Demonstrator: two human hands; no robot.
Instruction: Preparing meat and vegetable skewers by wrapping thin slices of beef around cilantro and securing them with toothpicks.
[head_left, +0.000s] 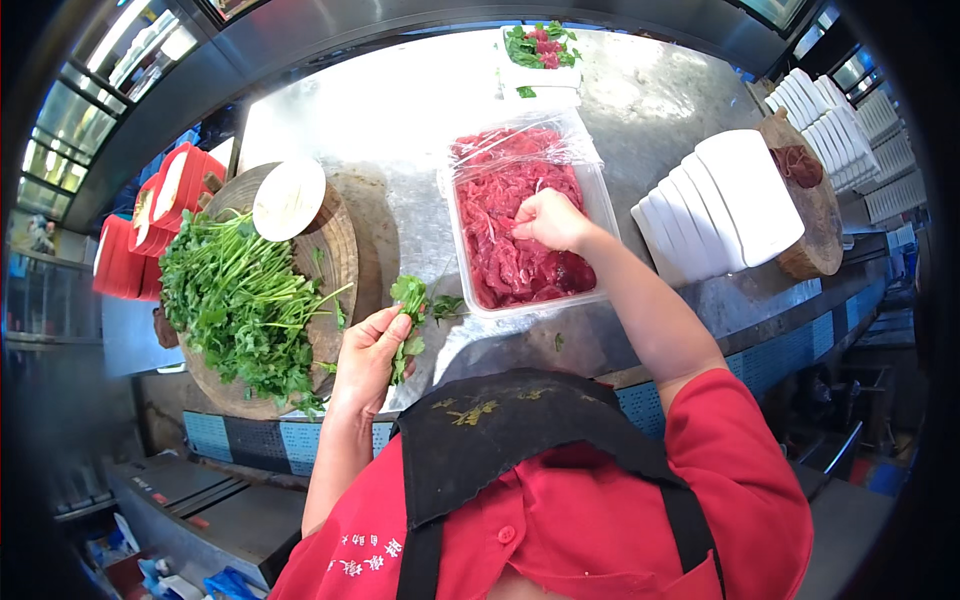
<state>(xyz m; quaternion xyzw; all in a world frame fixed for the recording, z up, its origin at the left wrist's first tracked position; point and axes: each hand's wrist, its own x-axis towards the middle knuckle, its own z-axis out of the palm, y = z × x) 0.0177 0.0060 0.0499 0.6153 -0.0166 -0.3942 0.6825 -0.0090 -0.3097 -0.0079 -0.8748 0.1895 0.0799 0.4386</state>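
Note:
My left hand (377, 358) grips a small bunch of cilantro (409, 296), its leaves sticking out past the thumb. Inside a clear plastic tub (613, 225) of sliced raw red meat (491, 247), my right hand (553, 219) has its fingers pinched on a piece of the meat. Plastic wrap (517, 146) is pulled back over the tub's far end. To the left, a heap of cilantro (240, 300) covers much of a round wooden chopping block (341, 225). An oval white dish (289, 199) lies on the same block.
At the back stands a white container (540, 79) with meat and green leaves. White containers (720, 202) are stacked on the right, beside another wooden block (814, 202). Red containers (172, 187) stand at far left. Loose leaves (448, 306) lie on the metal table (375, 180).

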